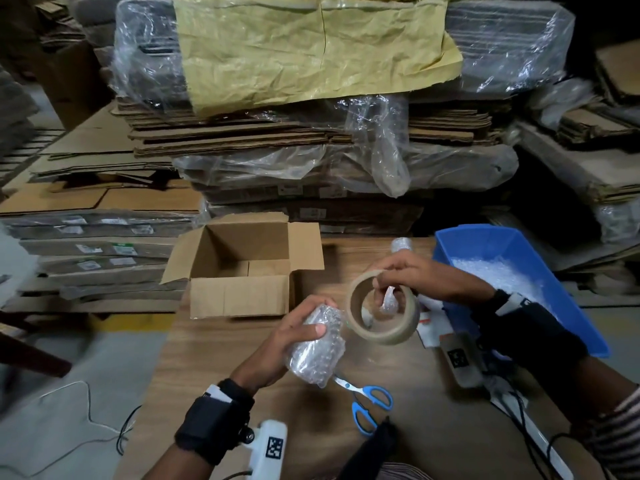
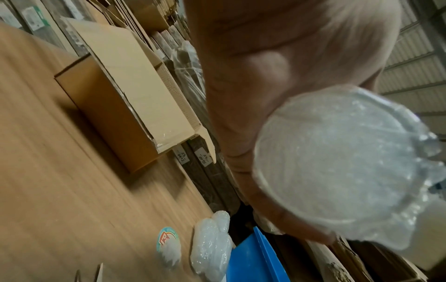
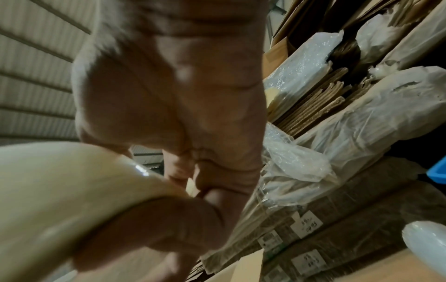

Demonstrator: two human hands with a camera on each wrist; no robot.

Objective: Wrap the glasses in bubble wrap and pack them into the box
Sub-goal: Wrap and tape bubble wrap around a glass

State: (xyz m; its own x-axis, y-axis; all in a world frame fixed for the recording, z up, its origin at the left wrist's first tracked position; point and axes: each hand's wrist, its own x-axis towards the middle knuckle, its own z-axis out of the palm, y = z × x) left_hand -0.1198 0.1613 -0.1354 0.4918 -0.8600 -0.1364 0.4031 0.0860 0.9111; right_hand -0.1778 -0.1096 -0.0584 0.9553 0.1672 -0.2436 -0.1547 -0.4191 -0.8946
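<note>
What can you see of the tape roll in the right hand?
The beige, glossy roll of packing tape is a wide ring with a brown cardboard core, held up above the wood-grain table and tilted so its open centre faces the head camera. The right hand holds it at the top edge, fingers curled into the core, where a small scrap of bubble wrap also shows. It hangs just right of the bubble-wrapped glass gripped by the left hand; contact between roll and bundle is unclear.

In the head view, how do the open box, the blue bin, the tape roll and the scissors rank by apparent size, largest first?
1. Blue bin and open box: they look alike, and the bin is nearer and partly hidden, so I do not rank them.
2. Tape roll.
3. Scissors, partly hidden, so unsure.
</note>
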